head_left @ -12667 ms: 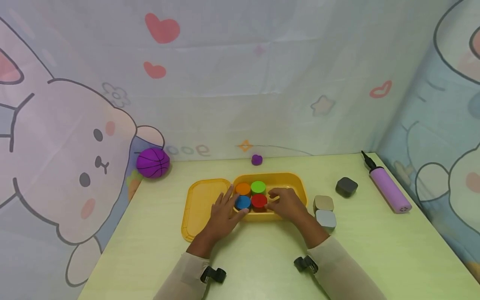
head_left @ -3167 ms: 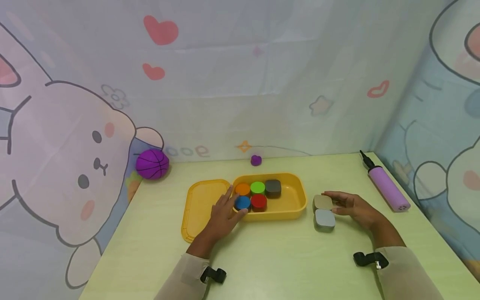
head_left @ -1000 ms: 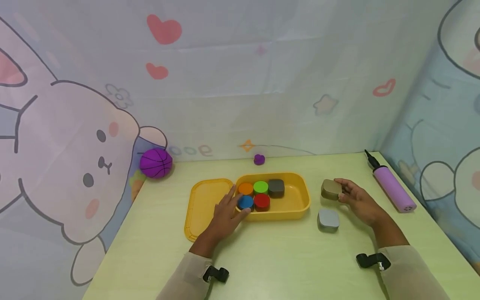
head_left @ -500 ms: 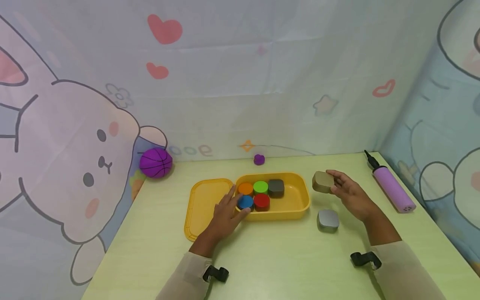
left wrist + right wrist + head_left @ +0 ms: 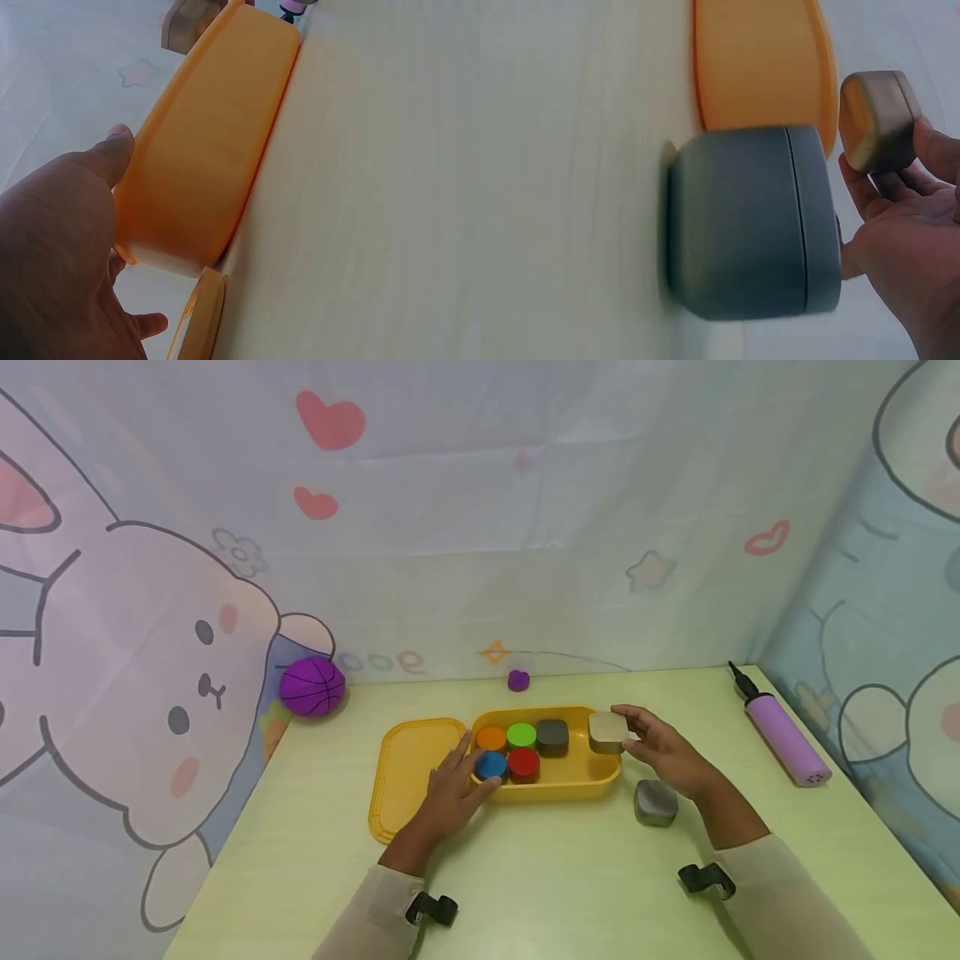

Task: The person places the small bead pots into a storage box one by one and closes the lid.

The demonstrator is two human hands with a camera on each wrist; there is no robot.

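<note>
Over the right end of the yellow box (image 5: 555, 792), my right hand (image 5: 667, 756) pinches a small beige lidded box (image 5: 608, 732) between thumb and fingers. In the right wrist view the beige box (image 5: 877, 120) is held up above the rim. My left hand (image 5: 453, 789) rests at the yellow box's left end, fingers straight over the rim, thumb at the near side. Inside stand round pots with orange (image 5: 491, 738), green (image 5: 521, 735), blue (image 5: 491, 765) and red (image 5: 523, 764) tops, plus a dark grey square box (image 5: 552, 737). A silver-grey lidded box (image 5: 656, 802) stands below my right hand.
A yellow lid (image 5: 412, 777) lies left of the yellow box, partly behind my left hand. Farther back are a purple ball (image 5: 312, 687) and a small purple object (image 5: 518, 680). A lilac hand pump (image 5: 787, 739) lies at the table's right edge.
Earlier, the dark grey box went from the table into the yellow box. My right hand has since lifted the beige box and carried it left over the box. The left hand has stayed.
</note>
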